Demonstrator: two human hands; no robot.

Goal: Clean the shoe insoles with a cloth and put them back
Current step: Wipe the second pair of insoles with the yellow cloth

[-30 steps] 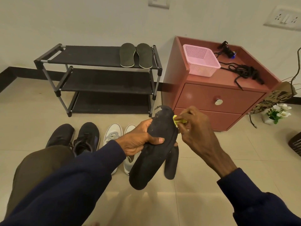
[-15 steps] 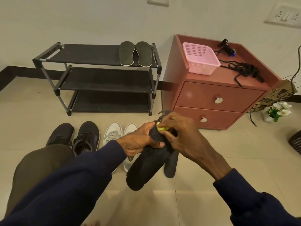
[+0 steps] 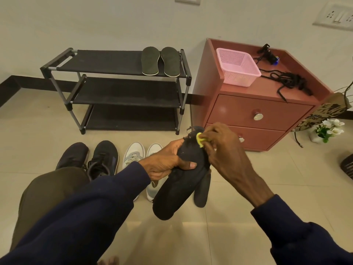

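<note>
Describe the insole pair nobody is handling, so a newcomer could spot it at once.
Start at the black three-tier shoe rack against the wall. At the right end of its top shelf lie two dark insoles side by side. Unlike the black insole gripped by the left hand, they have pale rims.

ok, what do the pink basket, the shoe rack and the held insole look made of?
Pink basket: likely moulded plastic, semi-matte; regular perforated grid walls. Shoe rack: grey metal-looking tubes, black plastic-looking joints, dark matte shelves, possibly fabric. Insole: black, matte, probably fabric-faced foam; its toe edge is frayed.
</note>
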